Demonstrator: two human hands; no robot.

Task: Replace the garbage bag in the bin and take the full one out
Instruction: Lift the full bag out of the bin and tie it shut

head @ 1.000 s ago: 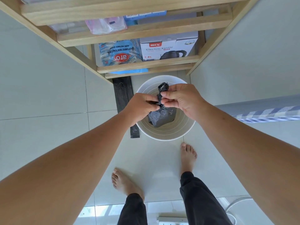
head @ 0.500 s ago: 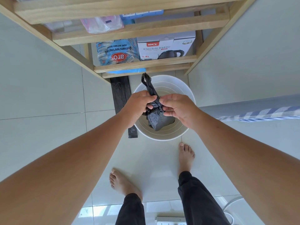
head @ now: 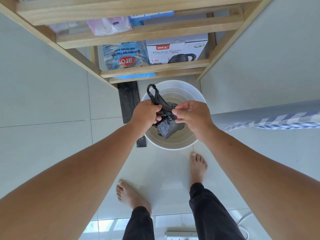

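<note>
While the folded black bags (head: 128, 101) lie on the floor at left, the left hand (head: 147, 115) grips the full garbage bag (head: 167, 128) by its neck above the white bin (head: 174, 144), and the right hand (head: 191, 115) pinches its twisted top.

Domestic interior, probably a storage or utility corner of a home. Pale glossy floor tiles (head: 43, 101) meet a wooden shelf unit (head: 155, 68) stocked with household goods: a boxed electric kettle (head: 176, 51), a bag of sugar (head: 124, 57) and a pink plastic packet (head: 109, 25). A white bin (head: 187, 90) stands below; bare feet (head: 198, 164) and a power strip (head: 181, 235) are on the floor.
</note>
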